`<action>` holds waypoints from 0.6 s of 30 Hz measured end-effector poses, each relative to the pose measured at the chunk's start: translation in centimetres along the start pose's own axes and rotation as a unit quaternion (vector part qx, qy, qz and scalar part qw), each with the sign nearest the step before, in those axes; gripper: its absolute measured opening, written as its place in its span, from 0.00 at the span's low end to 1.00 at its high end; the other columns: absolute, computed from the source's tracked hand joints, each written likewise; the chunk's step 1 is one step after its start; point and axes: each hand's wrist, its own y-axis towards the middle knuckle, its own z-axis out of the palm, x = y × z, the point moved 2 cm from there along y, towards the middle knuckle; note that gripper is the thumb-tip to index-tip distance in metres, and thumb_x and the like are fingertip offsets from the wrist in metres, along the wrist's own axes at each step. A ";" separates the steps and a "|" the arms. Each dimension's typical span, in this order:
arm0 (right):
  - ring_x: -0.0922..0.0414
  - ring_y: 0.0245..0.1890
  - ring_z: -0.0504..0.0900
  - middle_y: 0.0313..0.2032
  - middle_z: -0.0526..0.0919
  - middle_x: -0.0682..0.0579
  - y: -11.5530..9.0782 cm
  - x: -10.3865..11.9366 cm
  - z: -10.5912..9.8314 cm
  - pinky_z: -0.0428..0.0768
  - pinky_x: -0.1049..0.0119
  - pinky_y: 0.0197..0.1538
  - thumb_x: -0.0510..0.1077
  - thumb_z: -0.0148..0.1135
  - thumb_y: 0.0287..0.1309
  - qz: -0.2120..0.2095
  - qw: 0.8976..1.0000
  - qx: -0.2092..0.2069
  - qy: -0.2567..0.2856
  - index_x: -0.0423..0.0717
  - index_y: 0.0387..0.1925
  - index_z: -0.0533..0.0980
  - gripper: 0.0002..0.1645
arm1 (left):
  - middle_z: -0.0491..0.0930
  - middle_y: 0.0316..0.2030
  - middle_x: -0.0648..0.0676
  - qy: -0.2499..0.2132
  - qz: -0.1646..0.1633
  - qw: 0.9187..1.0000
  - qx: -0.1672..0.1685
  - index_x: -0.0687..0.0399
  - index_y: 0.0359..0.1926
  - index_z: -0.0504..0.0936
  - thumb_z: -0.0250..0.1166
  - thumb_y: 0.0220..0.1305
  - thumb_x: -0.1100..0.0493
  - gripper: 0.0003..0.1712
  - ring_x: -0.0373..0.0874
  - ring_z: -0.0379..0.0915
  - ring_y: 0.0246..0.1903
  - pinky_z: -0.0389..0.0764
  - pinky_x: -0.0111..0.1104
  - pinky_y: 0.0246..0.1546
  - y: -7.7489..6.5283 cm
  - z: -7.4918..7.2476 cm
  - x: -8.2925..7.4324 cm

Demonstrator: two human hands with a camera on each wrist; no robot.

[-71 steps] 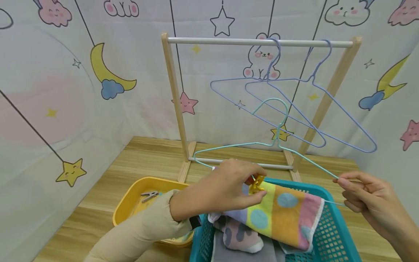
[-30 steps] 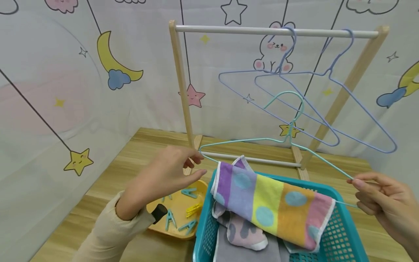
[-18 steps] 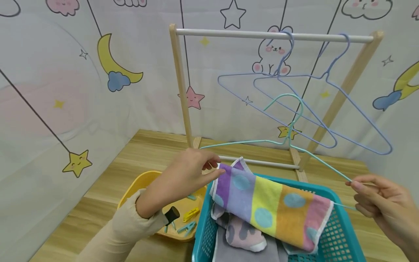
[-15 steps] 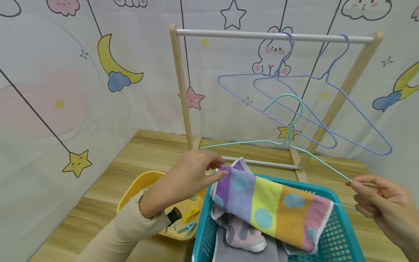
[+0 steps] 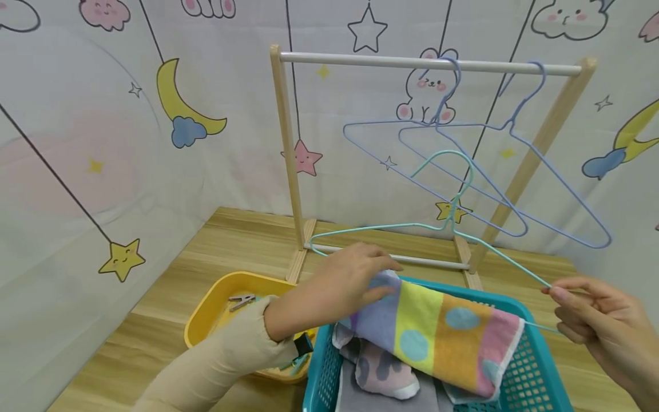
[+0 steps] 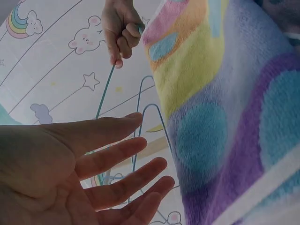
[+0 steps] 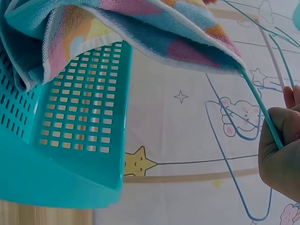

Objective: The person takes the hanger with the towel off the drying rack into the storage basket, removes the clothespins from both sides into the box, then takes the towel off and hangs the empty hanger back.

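My right hand (image 5: 599, 317) grips the right end of a mint-green wire hanger (image 5: 391, 226) and holds it over the basket. Folded over the hanger's lower bar is a small towel (image 5: 419, 320) in colour stripes with blue dots. My left hand (image 5: 342, 286) is at the towel's left upper part, hiding its purple end in the head view. In the left wrist view the left hand's fingers (image 6: 124, 187) are spread and loosely straight beside the towel, with nothing between them. The right wrist view shows the bar (image 7: 265, 110) running into the right fist.
A teal basket (image 5: 543, 366) below holds a grey cloth (image 5: 383, 395) and a spotted sock (image 5: 386, 372). The yellow tray (image 5: 198, 320) at left contains several clothespins (image 5: 242, 301). Behind stands a wooden rack (image 5: 288, 149) with two blue hangers (image 5: 558, 177) on its rail.
A yellow clothespin was in my left hand; later it is gone from that hand. The left hand went left to the towel's end, then back right over it. The right hand keeps hold of the hanger.
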 end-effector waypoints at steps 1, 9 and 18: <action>0.58 0.14 0.48 0.17 0.54 0.49 0.0 0.0 0.1 0.48 0.67 0.15 0.17 0.26 0.69 -0.005 1.000 0.003 0.010 0.24 0.52 0.74 0.28 | 0.80 0.54 0.50 0.007 0.006 1.000 0.014 0.48 0.59 0.82 0.69 0.67 0.53 0.20 0.45 0.74 0.57 0.76 0.36 0.56 0.3 0.3 -0.3; 0.59 0.14 0.48 0.17 0.54 0.49 0.3 0.2 0.4 0.48 0.69 0.15 0.16 0.24 0.68 -0.026 0.998 0.020 0.044 0.19 0.53 0.72 0.27 | 0.78 0.59 0.48 0.081 0.058 0.993 0.059 0.44 0.66 0.76 0.63 0.71 0.49 0.24 0.43 0.71 0.59 0.69 0.31 0.61 2.6 2.5 -2.2; 0.59 0.14 0.48 0.17 0.55 0.49 0.3 0.4 0.4 0.48 0.69 0.15 0.16 0.24 0.68 -0.028 0.998 0.022 0.051 0.18 0.54 0.71 0.27 | 0.84 0.44 0.44 0.076 0.067 0.995 0.025 0.44 0.51 0.87 0.65 0.70 0.55 0.11 0.39 0.77 0.46 0.76 0.24 0.47 3.3 3.2 -2.8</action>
